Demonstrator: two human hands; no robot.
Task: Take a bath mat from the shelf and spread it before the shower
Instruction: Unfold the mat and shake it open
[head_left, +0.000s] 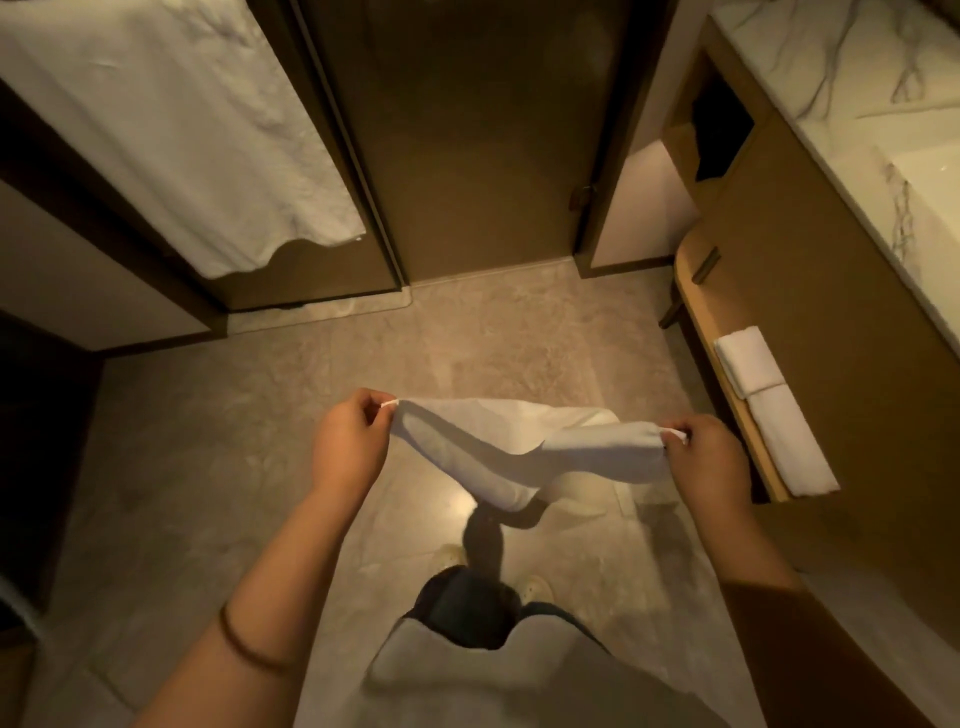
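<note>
A white bath mat hangs in the air over the tiled floor, partly unfolded and sagging in the middle. My left hand pinches its left corner and my right hand pinches its right corner, both at about waist height. The dark glass shower door stands shut straight ahead, beyond a stretch of bare floor. On the right, the wooden shelf under the vanity holds folded white towels.
A large white towel hangs on the left glass panel. The marble vanity top runs along the right. My feet stand below the mat. A dark opening lies at the far left.
</note>
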